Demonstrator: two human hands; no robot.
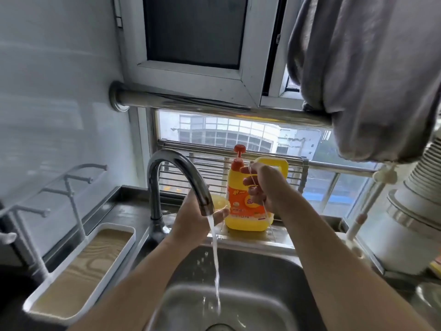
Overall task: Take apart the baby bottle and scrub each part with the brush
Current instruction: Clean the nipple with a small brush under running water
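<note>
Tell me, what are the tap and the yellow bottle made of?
Tap: looks like polished metal, maybe chrome; it is silvery and mirrors the window light. Yellow bottle: probably glossy plastic; it has smooth bright walls, a moulded handle and a red pump top.

Daylight enters through the window (238, 134) ahead; the interior is moderately bright. The right hand (262, 187) is backlit, its near side shaded. Glare streaks the tap (176, 168) and the sink (274, 278) wall. Wide-angle distortion bows the rail (214, 103). The cloth (370, 68) and frame edges are soft.
</note>
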